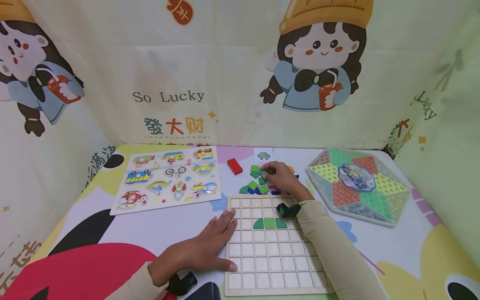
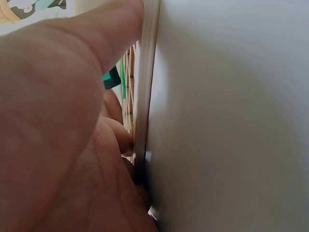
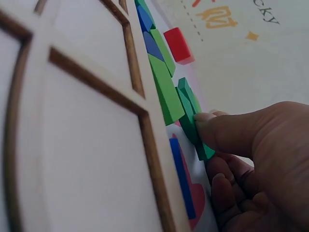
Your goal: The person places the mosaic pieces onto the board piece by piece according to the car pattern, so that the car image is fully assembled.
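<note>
At far left, flat on the patterned desk [image 1: 157, 229], a white picture board [image 1: 157, 204] with vehicles in bright colours. Next, left hand [image 1: 204, 248]: fingers spread and nearly straight, fingertips and thumb on the near left edge of a grid board [image 1: 277, 291], nothing gripped. Beyond, a glossy red block [image 1: 234, 166], apart from the loose pieces. Grid board in pale wood, square white-floored cells between thin raised bars, flat on the desk in front of the person. Upper part, side by side in one row: dark green rounded piece [image 1: 258, 224], curve to upper left; light green square [image 1: 270, 223]; second dark green rounded piece [image 1: 281, 223], curve to upper right. Together a low, flat-bottomed dome. Just past the board's far edge, a loose cluster: light green tile [image 1: 253, 185], darker green shapes, blue piece [image 1: 251, 191], all smooth and solid-coloured. Behind the cluster, a small gridded card [image 1: 263, 155] with a mostly green figure. At the cluster's right side, right hand [image 1: 281, 177]: fingers curled, thumb and forefinger pinching a thin dark green piece [image 3: 188, 116]. Farther right, a hexagonal game box [image 1: 357, 178], star pattern in red, green and yellow.
</note>
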Motion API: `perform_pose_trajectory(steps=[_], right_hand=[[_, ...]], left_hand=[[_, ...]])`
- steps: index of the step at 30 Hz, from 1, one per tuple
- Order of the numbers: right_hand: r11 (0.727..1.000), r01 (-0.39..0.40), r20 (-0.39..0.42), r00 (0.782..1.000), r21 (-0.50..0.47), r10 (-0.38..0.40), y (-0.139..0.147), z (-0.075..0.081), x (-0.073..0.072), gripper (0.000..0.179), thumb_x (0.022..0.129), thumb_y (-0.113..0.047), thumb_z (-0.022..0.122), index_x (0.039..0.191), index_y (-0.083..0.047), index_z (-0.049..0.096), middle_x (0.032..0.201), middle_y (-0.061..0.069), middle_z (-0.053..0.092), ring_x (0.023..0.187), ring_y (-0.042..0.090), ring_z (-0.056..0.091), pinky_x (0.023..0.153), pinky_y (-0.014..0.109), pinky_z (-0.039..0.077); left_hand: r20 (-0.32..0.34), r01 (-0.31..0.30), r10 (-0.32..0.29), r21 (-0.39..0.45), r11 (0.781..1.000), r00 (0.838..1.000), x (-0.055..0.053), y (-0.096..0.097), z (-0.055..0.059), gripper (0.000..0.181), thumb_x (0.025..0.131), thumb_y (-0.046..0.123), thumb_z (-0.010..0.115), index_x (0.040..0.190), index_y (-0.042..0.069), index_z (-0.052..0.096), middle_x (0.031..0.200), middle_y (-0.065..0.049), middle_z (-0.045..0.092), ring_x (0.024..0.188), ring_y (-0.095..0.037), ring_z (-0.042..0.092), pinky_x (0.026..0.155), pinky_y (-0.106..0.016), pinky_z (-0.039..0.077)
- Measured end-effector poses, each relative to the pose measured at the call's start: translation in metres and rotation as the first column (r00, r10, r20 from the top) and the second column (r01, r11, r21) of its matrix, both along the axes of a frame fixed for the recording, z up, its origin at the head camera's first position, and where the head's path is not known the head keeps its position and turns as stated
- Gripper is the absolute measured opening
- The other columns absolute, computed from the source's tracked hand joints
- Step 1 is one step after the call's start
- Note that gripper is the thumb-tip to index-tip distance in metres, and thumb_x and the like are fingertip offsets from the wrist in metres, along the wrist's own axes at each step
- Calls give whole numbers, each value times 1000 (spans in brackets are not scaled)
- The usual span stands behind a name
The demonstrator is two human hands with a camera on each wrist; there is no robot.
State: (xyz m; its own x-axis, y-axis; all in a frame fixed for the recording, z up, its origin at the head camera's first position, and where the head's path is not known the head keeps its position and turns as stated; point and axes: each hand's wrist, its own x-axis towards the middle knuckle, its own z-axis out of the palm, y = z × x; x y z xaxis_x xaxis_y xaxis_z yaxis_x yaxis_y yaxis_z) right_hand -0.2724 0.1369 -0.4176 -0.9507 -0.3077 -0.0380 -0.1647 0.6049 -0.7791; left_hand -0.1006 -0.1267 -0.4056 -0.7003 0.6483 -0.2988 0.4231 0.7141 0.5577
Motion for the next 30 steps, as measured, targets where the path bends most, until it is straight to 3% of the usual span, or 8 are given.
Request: perform_pose_trajectory(steps=[10, 18, 26, 30], right_hand=[[1000, -21, -53, 998, -16, 20, 0, -2, 1, 23, 92, -5, 66, 115, -4, 68, 98, 10, 62, 86, 24, 54, 76, 35, 48], [995, 80, -86, 993, -58, -85, 4, 5, 7, 23, 94, -4, 62, 115, -5, 70, 115, 12, 64, 102, 26, 59, 89, 42, 48], [999, 27, -78, 997, -25, -28, 0, 15, 16, 17, 93, -5, 64, 107, -5, 74, 109, 8, 67, 95, 22, 59, 83, 37, 51], [996, -47, -65, 997, -74, 42, -2, 21, 26, 16, 92, -4, 65, 106, -5, 74, 103, 7, 68, 86, 20, 60, 73, 32, 51]], left_hand=[[-2, -3, 3, 2, 1000, 1000, 1, -1, -1, 106, 79, 63, 67, 157, 12, 16, 163, 1, -8, 147, -20, -11, 116, -51, 0], [-5, 7, -7, 4, 1000, 1000, 0, -1, -1, 106, 80, 63, 66, 157, 10, 16, 163, -1, -8, 147, -20, -11, 115, -51, 0], [-8, 9, -9, 10, 1000, 1000, 0, -1, 0, 105, 81, 61, 67, 156, 9, 17, 163, -2, -6, 147, -22, -11, 116, -51, 0], [-10, 11, -11, 8, 1000, 1000, 0, -2, 0, 106, 80, 62, 67, 156, 9, 16, 163, -2, -6, 147, -21, -11, 116, -51, 0]])
